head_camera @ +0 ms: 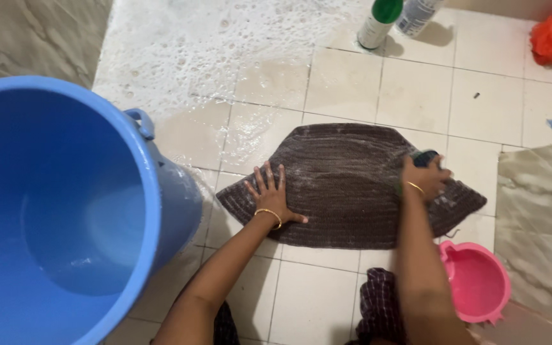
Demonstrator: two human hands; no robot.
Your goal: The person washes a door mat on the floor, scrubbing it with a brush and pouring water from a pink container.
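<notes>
Our left hand (271, 195) lies flat and open, pinning the brown mat (346, 185) to the wet tiled floor (416, 96), while our right hand (424, 179) grips a brush (424, 156) at the mat's right edge, mid-scrub, so we judge firm strokes across it come next, blue bucket (65, 204) beside

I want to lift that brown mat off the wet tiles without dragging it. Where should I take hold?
Likely the brown mat is best taken at its far curved edge, near the bottles: it lies flat and free there, while the left hand and right hand press its near part.
</notes>
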